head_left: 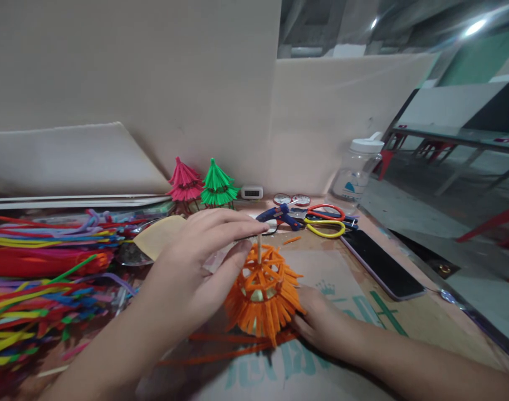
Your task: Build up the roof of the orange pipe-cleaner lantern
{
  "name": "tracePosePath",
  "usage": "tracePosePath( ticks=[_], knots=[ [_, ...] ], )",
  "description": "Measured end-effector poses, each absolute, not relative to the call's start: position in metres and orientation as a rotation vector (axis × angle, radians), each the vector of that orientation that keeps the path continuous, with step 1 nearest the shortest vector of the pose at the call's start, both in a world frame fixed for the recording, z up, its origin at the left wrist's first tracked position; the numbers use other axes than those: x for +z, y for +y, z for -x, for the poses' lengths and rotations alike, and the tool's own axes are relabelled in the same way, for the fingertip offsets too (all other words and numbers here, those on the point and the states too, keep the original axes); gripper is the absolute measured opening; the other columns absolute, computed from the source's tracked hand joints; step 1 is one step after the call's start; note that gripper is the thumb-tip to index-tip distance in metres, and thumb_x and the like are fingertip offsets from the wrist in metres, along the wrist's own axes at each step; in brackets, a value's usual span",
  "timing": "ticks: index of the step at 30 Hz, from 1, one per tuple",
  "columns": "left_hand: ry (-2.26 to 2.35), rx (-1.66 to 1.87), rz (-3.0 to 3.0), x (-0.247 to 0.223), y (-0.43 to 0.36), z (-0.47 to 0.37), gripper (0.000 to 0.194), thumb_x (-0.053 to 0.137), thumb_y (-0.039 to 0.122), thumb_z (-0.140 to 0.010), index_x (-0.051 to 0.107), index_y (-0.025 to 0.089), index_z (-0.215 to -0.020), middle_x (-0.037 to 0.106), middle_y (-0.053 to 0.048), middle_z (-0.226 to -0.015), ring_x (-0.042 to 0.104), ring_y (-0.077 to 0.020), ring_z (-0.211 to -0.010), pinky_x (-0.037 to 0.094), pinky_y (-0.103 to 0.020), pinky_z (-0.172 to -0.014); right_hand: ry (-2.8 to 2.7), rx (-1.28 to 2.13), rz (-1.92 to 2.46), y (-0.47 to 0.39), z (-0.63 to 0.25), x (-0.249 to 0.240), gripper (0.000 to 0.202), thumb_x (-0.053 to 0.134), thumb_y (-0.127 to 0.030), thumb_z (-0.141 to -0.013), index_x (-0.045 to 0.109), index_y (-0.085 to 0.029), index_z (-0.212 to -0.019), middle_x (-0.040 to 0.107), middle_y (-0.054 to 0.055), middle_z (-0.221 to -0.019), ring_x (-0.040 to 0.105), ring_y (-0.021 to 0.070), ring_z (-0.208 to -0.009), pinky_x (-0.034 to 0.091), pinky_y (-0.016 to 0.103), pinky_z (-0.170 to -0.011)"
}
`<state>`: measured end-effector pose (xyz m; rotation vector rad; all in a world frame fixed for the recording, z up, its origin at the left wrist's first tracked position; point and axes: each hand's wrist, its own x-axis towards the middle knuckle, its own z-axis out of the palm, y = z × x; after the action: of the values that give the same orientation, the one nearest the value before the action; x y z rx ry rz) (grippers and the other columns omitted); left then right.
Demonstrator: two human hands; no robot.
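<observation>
An orange pipe-cleaner roof [260, 292], tiered and fringed, stands in the middle with a thin wooden stick [259, 249] rising from its top. My left hand [191, 259] reaches over from the left, fingers stretched out; its index fingertip rests at the stick's upper end, and the thumb is apart from the stick. At the lower right rim, my right hand [319, 317] grips the orange roof, its fingertips hidden beneath the fringe. Loose orange pipe cleaners [225, 355] lie below it on the printed board [342, 362].
Colourful pipe cleaners [41, 289] pile up at left. Behind stand a pink roof model [185, 181], a green one [219, 184] and a small digital display [251, 192]. To the right are pliers [282, 214], scissors [327, 220], a phone [382, 264] and a plastic bottle [355, 172].
</observation>
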<state>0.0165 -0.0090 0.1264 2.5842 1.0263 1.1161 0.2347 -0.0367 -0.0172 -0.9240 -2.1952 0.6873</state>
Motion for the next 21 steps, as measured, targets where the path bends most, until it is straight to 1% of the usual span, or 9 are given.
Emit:
tracePosePath(
  ticks=[2, 5, 8, 11, 13, 17, 21],
  knots=[
    [1.062, 1.110, -2.574, 0.126, -0.009, -0.017, 0.028, 0.056, 0.021, -0.090, 0.065, 0.028, -0.116, 0.068, -0.001, -0.120, 0.060, -0.0208, -0.116, 0.046, -0.037, -0.102, -2.196, 0.714, 0.926, -0.037, -0.235, -0.017, 0.025, 0.045, -0.004, -0.083, 0.064, -0.020, -0.083, 0.070, 0.007, -0.091, 0.062, 0.0196, -0.086, 0.049, 0.029, -0.082],
    [1.146, 1.116, -2.521, 0.125, -0.010, -0.016, 0.036, 0.059, 0.026, -0.090, 0.058, 0.030, -0.126, 0.068, 0.000, -0.122, 0.062, -0.0206, -0.113, 0.046, -0.037, -0.103, -2.199, 0.725, 0.937, -0.037, -0.235, -0.016, 0.024, 0.046, -0.005, -0.084, 0.065, -0.020, -0.084, 0.070, 0.007, -0.092, 0.063, 0.0195, -0.087, 0.049, 0.029, -0.082],
    [1.233, 1.100, -2.477, 0.125, -0.007, -0.012, 0.037, 0.059, 0.034, -0.091, 0.057, 0.029, -0.127, 0.067, -0.001, -0.125, 0.061, -0.0211, -0.115, 0.046, -0.037, -0.103, -2.204, 0.735, 0.937, -0.036, -0.236, -0.014, 0.022, 0.047, -0.008, -0.086, 0.066, -0.020, -0.083, 0.070, 0.007, -0.089, 0.063, 0.0197, -0.085, 0.049, 0.029, -0.080],
    [1.293, 0.975, -2.444, 0.126, -0.001, -0.006, 0.042, 0.057, 0.045, -0.091, 0.056, 0.028, -0.130, 0.064, -0.003, -0.130, 0.060, -0.0235, -0.119, 0.048, -0.039, -0.101, -2.207, 0.737, 0.939, -0.037, -0.238, -0.014, 0.019, 0.049, -0.011, -0.088, 0.066, -0.019, -0.084, 0.070, 0.007, -0.088, 0.062, 0.0180, -0.080, 0.048, 0.027, -0.076],
    [1.307, 0.877, -2.423, 0.127, 0.002, -0.003, 0.046, 0.056, 0.049, -0.090, 0.055, 0.028, -0.132, 0.063, -0.004, -0.132, 0.059, -0.0246, -0.120, 0.049, -0.040, -0.100, -2.191, 0.722, 0.949, -0.037, -0.239, -0.017, 0.017, 0.051, -0.013, -0.088, 0.066, -0.019, -0.082, 0.069, 0.006, -0.084, 0.060, 0.0167, -0.075, 0.047, 0.025, -0.072],
    [1.308, 0.813, -2.403, 0.133, -0.001, 0.000, 0.048, 0.054, 0.052, -0.091, 0.057, 0.026, -0.131, 0.064, -0.005, -0.132, 0.060, -0.0245, -0.120, 0.050, -0.039, -0.099, -2.155, 0.726, 1.032, -0.037, -0.241, -0.022, 0.016, 0.053, -0.012, -0.084, 0.064, -0.017, -0.074, 0.066, 0.004, -0.074, 0.058, 0.0152, -0.067, 0.046, 0.023, -0.067],
    [1.311, 0.822, -2.395, 0.142, -0.009, 0.001, 0.047, 0.052, 0.053, -0.091, 0.059, 0.024, -0.129, 0.067, -0.005, -0.127, 0.063, -0.0234, -0.114, 0.052, -0.035, -0.094, -2.123, 0.742, 1.098, -0.036, -0.242, -0.023, 0.016, 0.053, -0.009, -0.080, 0.065, -0.017, -0.074, 0.068, 0.003, -0.077, 0.060, 0.0159, -0.071, 0.047, 0.024, -0.069]
  ],
)
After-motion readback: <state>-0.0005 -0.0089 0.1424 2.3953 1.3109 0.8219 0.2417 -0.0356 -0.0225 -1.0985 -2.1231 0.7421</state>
